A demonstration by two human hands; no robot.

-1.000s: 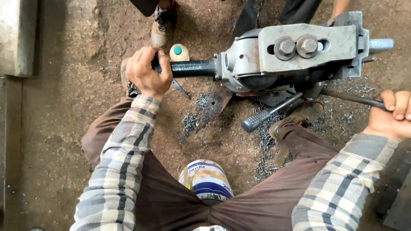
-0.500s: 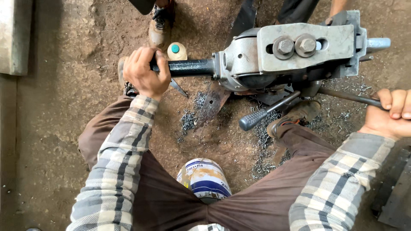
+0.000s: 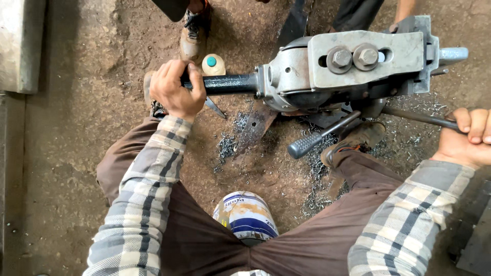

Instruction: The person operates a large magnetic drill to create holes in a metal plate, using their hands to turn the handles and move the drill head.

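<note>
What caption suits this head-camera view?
Seated person's left hand grips the grey machine's black lever; right hand holds a thin rod.

One grey metal machine (image 3: 358, 66) is present. Two hex bolts (image 3: 354, 57) sit side by side on its top plate. One black lever (image 3: 225, 84) extends from its left end. One grip-handled bar (image 3: 319, 139) lies below the machine. One thin rod (image 3: 417, 116) runs to the machine's right. One painted can (image 3: 246, 217) stands below the machine. One capped bottle (image 3: 213, 64) stands left of the machine. Two hands: left hand (image 3: 174, 92), right hand (image 3: 465, 140).
</note>
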